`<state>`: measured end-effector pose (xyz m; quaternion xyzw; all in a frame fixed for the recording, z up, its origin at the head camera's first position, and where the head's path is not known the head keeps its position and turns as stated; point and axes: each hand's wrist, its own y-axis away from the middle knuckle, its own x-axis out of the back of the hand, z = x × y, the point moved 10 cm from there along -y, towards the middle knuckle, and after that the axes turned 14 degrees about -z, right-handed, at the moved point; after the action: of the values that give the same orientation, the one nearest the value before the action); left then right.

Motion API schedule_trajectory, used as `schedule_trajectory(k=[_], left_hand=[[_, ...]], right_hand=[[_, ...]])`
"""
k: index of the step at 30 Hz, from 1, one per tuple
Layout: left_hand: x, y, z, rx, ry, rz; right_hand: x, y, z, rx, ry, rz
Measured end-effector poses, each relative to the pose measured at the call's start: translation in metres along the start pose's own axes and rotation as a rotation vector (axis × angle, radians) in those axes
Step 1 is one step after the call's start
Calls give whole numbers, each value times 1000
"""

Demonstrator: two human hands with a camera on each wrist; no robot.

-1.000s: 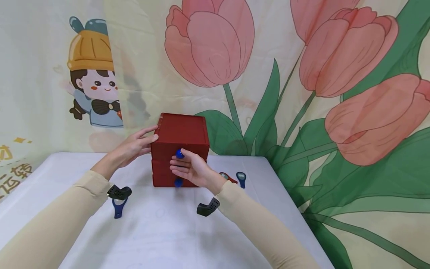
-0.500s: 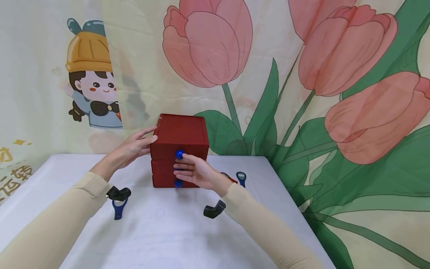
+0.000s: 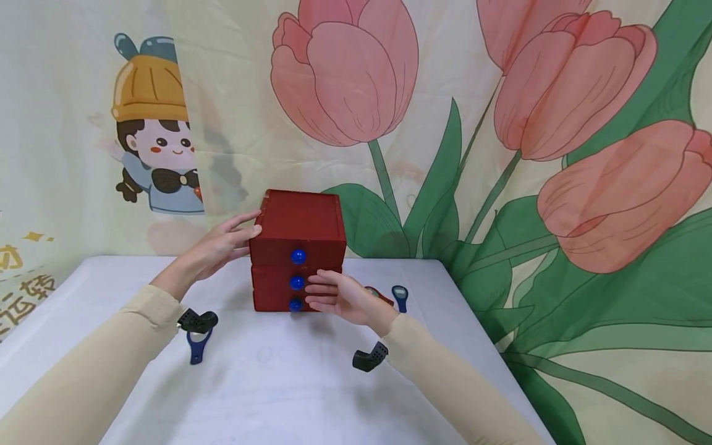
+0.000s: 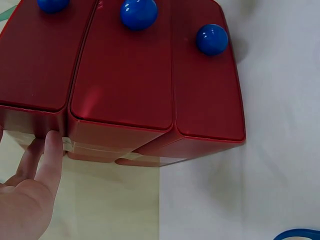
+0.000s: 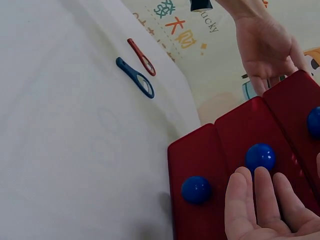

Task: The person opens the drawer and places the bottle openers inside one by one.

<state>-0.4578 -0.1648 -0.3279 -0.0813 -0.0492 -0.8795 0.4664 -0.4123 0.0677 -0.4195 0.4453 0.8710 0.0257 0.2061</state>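
Note:
A red chest with three stacked drawers [image 3: 297, 213] stands on the table, its front facing me. Each drawer front carries a round blue knob; the middle knob [image 5: 260, 157] is close to my right fingertips in the right wrist view. My left hand [image 3: 217, 247] rests with extended fingers against the chest's left side near the top, also visible in the left wrist view as a hand [image 4: 30, 195] beside the top drawer. In front of the lower right part of the chest, my right hand [image 3: 347, 298] is held with fingers extended, gripping nothing.
On the white tablecloth [image 3: 267, 395], a blue looped-head tool [image 3: 196, 351] lies left, partly behind the wrist camera. A red tool [image 5: 142, 57] lies near it in the right wrist view. Right of the chest lie another blue tool [image 3: 399, 296] and a partly hidden red one [image 3: 379, 295].
My right hand has left the top knob, moving down and to the right, and all three knobs now show. My left hand has stayed against the chest.

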Motion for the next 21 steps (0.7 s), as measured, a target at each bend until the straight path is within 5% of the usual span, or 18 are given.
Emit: schedule_trajectory(k=[11, 21], left_hand=[[-1, -1, -1, -4, 10, 3], [-1, 1, 0, -2, -12, 13]], right_hand=[[9, -9, 22, -34, 15, 19], [-4, -24, 30, -63, 28, 12]])
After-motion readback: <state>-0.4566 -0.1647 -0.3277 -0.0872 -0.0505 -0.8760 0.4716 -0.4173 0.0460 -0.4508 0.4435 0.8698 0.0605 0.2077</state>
